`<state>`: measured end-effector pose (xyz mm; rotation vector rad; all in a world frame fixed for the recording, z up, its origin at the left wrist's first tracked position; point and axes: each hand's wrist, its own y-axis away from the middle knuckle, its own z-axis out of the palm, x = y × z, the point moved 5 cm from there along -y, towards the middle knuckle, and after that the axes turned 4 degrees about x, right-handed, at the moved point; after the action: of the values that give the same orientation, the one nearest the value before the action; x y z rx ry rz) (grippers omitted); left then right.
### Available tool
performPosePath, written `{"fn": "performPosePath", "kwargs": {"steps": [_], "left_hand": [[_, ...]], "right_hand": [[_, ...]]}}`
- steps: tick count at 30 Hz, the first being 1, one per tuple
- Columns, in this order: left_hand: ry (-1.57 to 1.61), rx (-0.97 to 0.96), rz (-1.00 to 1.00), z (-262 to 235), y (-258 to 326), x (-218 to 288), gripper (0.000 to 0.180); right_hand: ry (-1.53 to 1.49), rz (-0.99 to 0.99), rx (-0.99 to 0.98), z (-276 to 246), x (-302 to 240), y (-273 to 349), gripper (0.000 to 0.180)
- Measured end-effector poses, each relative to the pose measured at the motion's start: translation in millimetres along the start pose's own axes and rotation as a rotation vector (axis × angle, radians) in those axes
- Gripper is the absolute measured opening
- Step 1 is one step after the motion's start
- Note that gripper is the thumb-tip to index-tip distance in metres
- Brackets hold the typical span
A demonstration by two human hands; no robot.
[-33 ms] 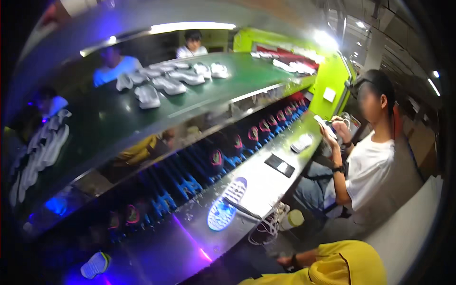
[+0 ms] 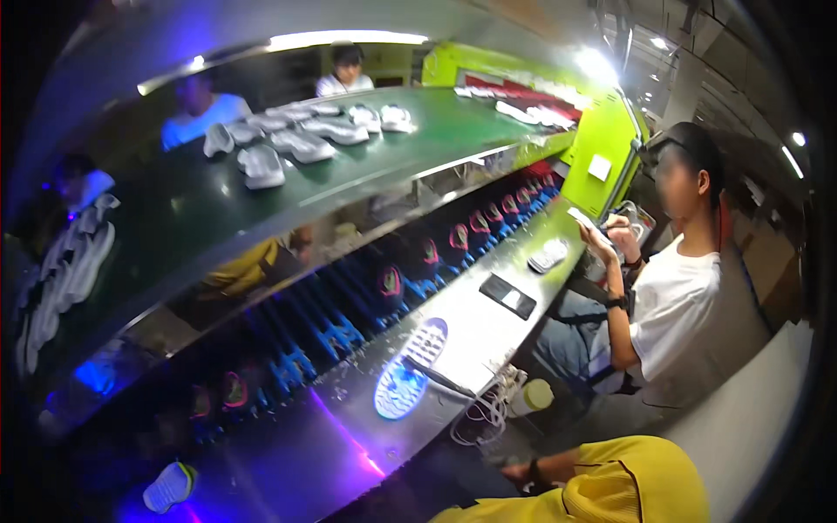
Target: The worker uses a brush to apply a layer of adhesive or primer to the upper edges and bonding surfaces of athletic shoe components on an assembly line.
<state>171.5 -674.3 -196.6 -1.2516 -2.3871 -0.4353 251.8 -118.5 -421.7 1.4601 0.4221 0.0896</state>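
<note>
My right hand [image 2: 518, 473], with a dark band at the wrist and a yellow sleeve [image 2: 636, 475] above, lies low by dark trousers. Its fingers are too dark and small to read. My left hand is out of view. Nearest on the metal bench [image 2: 349, 444] rests a long patterned shoe sole [image 2: 399, 390], white and purple-blue under the light. A thin dark handled tool [image 2: 445, 381] lies against the sole, pointing at the bench edge. Farther left is a small pale sole with a yellow-green rim [image 2: 168, 488].
A seated co-worker [image 2: 671, 296] at the right holds a pale shoe part [image 2: 586, 222]. Near them lie a dark phone [image 2: 507, 296] and a white sole [image 2: 547, 256]. Blue racks [image 2: 336, 336] line the bench. A green belt [image 2: 366, 161] carries shoes [image 2: 301, 146]. Cables [image 2: 479, 423] hang beside a tub [image 2: 532, 397].
The whole view has shifted slightly, so things sit a little farther left and higher in it. My right arm, the soles and the tool keep their places.
</note>
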Motion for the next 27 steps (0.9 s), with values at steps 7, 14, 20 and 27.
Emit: {"fn": "performPosePath", "kwargs": {"steps": [7,14,20,27], "left_hand": [[-0.033,-0.085,0.001,13.4,-20.2,3.8,0.050],[-0.064,-0.179,-0.024,21.3,-38.1,7.7,0.046],[-0.125,-0.262,-0.043,16.4,-49.7,-1.1,0.042],[-0.176,-0.237,-0.073,12.4,-49.5,-7.3,0.038]], "right_hand": [[-0.212,0.273,-0.254,18.3,0.7,-2.2,0.057],[-0.181,0.293,-0.193,16.7,2.5,1.8,0.050],[-0.176,0.211,-0.119,39.6,-36.9,6.3,0.044],[-0.088,0.093,-0.107,49.4,-56.1,-12.0,0.038]]}}
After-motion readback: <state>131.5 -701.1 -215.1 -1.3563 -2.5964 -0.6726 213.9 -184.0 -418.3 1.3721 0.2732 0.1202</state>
